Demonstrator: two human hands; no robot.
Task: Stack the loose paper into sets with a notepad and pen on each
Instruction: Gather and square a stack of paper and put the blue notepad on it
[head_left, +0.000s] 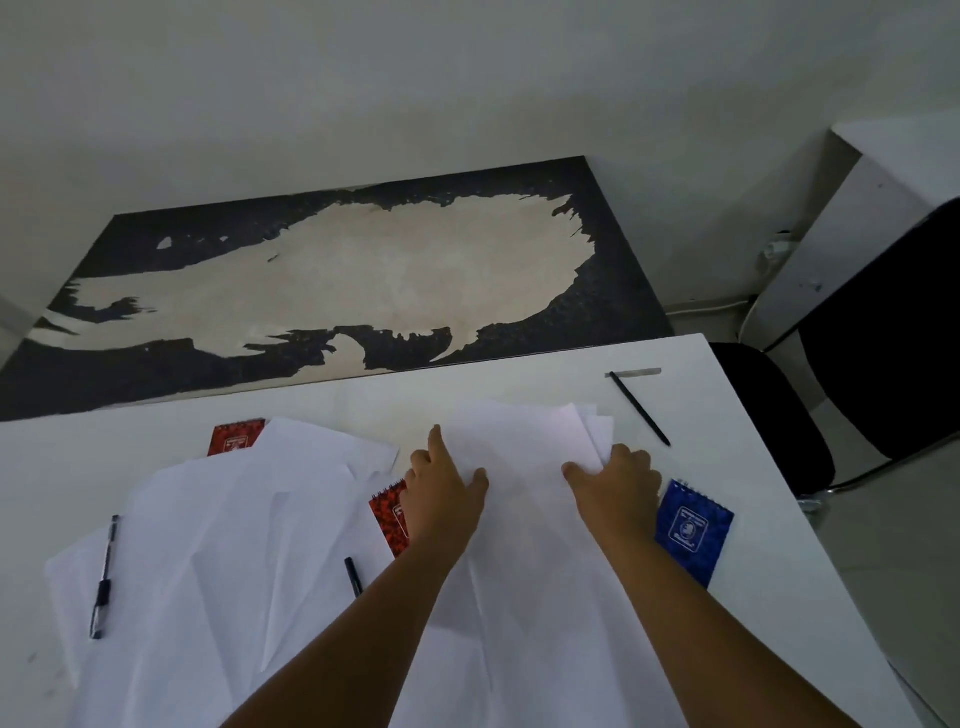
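Loose white sheets (234, 545) lie scattered over a white table (363, 395). A looser bundle of sheets (524, 447) sits at centre right between my hands. My left hand (441, 488) grips its left edge, index finger stretched along the paper. My right hand (618, 480) holds its right edge, fingers curled round the sheets. A red notepad (234, 439) peeks out at the back left, a second red notepad (389, 519) lies half under my left wrist, and a blue notepad (693, 530) lies right of my right wrist. Pens: one (104, 577) far left, one (353, 576) centre, one (640, 408) back right.
A worn dark tabletop (467, 332) with a peeled pale patch adjoins the far edge. A black chair (857, 374) stands to the right of the table. A strip of grey tape (641, 372) lies by the back-right pen.
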